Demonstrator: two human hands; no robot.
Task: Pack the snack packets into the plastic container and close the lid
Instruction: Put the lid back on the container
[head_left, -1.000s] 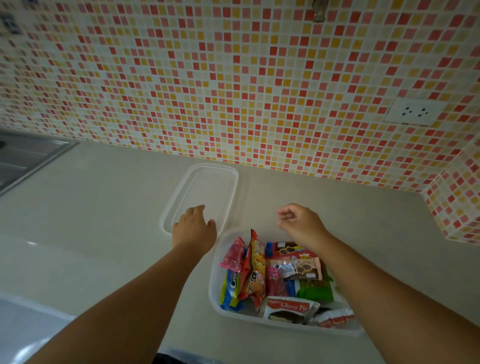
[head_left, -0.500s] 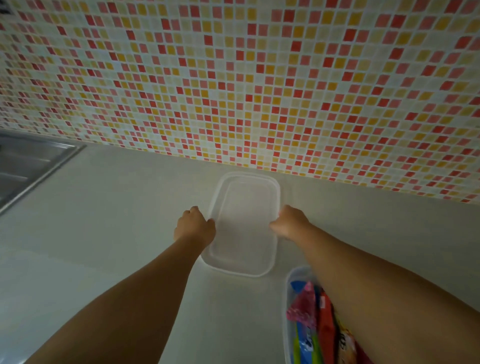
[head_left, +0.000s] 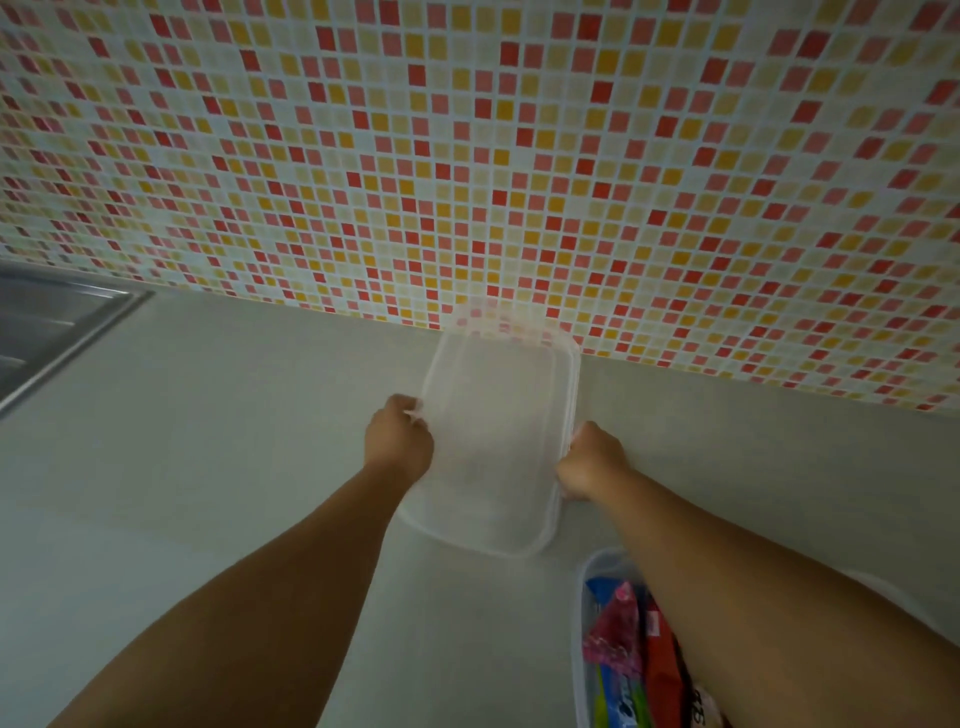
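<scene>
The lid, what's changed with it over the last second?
Both hands closed in on the lid: the left hand and right hand now grip its long edges, its far end raised toward the tiled wall. The container of snack packets stays on the counter.

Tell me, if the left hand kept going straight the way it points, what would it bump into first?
The left hand already grips the lid. It points away from the person, so going on it would probably meet the tiled wall first, though depth is hard to judge.
</scene>
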